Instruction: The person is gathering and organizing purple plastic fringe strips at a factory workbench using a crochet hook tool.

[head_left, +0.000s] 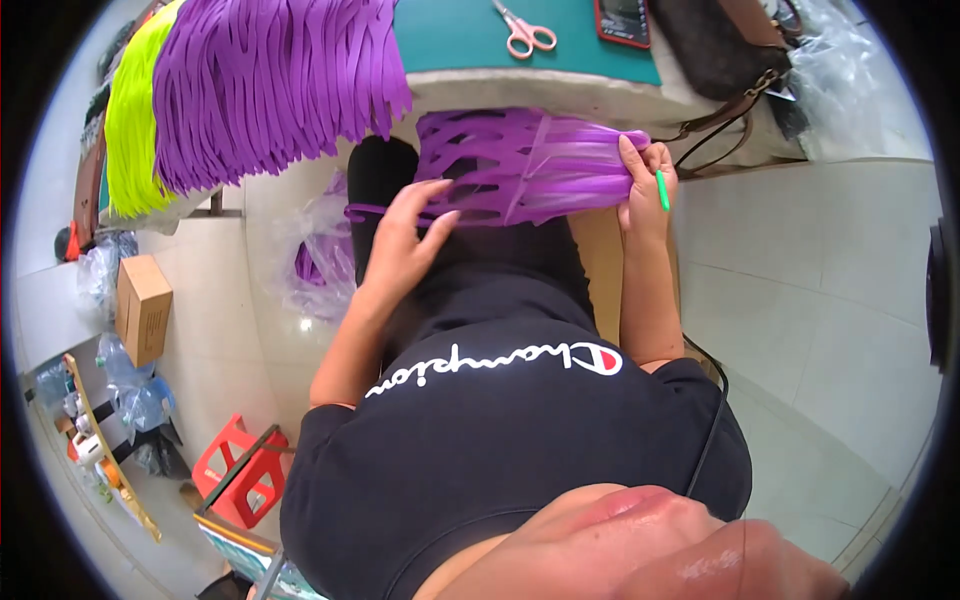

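1. A table (520, 95) with a green mat (450, 40) runs across the top of the view. The person sits at its near edge, looking down over a dark shirt at their own lap.
2. A thick bundle of purple strips (270, 80) hangs over the table's left end, with a yellow-green bundle (130, 120) just beside it, further left. Draped this way, the strips appear to be kept straight and within reach.
3. A woven purple piece (520, 165), made of crossing strips, is stretched flat between the two hands, just below the table edge and above the lap. Held taut like this, its gaps stay open.
4. The left hand (405, 245) lies on the piece's left end with fingers spread and flat, pressing on loose strip ends rather than gripping them.
5. The right hand (645, 185) is closed around the gathered right end of the piece, and a thin green stick (662, 190) is tucked in the same hand.
6. Further off: a brown bag (715, 45) and pink scissors (525, 32) lie on the table, a clear sack of purple scraps (315, 260) sits on the floor to the left, and beyond it are a cardboard box (142, 308) and a red stool (240, 470).
7. Nothing lies between the hands and the piece; the table edge is close above it.
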The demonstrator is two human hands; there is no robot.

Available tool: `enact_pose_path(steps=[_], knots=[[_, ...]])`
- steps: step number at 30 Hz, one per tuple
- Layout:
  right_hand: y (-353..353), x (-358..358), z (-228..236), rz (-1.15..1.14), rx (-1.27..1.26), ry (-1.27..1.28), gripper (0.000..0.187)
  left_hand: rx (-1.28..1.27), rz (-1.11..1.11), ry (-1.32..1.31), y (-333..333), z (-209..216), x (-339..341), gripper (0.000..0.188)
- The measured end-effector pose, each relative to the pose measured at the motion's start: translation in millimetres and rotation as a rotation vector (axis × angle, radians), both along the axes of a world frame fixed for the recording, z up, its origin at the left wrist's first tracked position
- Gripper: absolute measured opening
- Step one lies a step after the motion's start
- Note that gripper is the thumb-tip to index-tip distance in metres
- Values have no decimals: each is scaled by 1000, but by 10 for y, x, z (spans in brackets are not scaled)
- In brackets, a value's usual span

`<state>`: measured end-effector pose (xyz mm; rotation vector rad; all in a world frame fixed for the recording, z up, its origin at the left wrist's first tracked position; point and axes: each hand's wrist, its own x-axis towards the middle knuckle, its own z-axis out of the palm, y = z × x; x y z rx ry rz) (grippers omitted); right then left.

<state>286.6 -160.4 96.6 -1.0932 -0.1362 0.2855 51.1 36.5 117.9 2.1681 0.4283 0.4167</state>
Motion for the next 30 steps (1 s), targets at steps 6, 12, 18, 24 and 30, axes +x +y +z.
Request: enact_pose_path(steps=[6, 12, 18, 24, 30], knots=[[53, -227, 548, 6, -8, -244, 47, -118, -90, 12, -467, -160, 846, 37], [15, -153, 620, -73, 26, -277, 46, -755, -106, -188, -416, -198, 888, 13], [-20, 183, 658, 14, 108, -203, 44, -428, -139, -415, -385, 620, 367, 13], [-182, 394, 917, -119, 112, -333, 35, -804, 16, -768, 89, 802, 202, 32], [-592, 636, 1516, -355, -5, -348, 31, -986, -64, -1110, 572, 869, -95, 41]])
